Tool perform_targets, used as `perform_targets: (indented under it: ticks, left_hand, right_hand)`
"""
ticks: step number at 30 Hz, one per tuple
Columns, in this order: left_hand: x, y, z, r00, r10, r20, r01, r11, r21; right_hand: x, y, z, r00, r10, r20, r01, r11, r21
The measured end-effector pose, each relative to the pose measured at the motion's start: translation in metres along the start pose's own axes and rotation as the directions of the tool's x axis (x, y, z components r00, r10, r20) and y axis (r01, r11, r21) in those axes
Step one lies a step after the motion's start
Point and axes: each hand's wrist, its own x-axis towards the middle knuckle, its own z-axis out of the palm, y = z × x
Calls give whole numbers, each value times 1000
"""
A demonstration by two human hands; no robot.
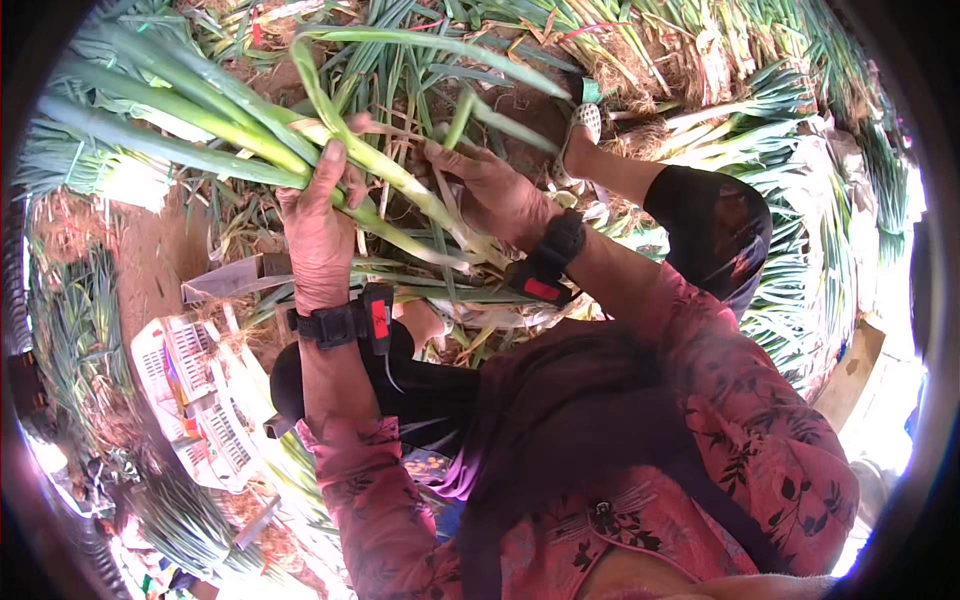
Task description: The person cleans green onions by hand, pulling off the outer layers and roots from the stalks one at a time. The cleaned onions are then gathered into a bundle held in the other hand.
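Observation:
My left hand (322, 225) is closed round a few long green onions (410, 185), thumb on top. Their green leaves fan out to the upper left, and their pale root ends point down to the right. To the right of the stalks, my right hand (505, 200) pinches a strip of green onion leaf (460, 118), folded over at its top. A thin pale strip hangs between that hand and the stalks. Whether the leaf is still joined to a stalk I cannot tell. Both wrists wear black bands with red-marked units.
Green onions with brown roots lie in heaps at the upper right (700, 60) and far left (85, 340). A white slatted plastic basket (150, 365) stands at the left, below a cardboard piece (235, 280). Loose leaves litter the soil. My bent knee (715, 225) is at the right.

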Motion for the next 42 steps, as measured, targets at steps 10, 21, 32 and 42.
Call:
perform_targets:
  ticks: [10,21,32,42]
  left_hand:
    - [-12,-22,13,952,-287,102,271,951,147]
    - [12,46,-30,925,193,-328,-113,962,247]
    - [3,24,-4,966,-102,-239,151,969,194]
    - [-4,26,-3,976,-94,-195,138,963,230]
  right_hand:
    - [10,-4,20,975,-87,-207,70,994,-87]
    - [-76,15,-251,754,525,-395,75,-666,-742]
    - [15,-23,25,841,-70,537,525,347,-777]
    - [14,-7,27,763,-180,621,647,199,-736]
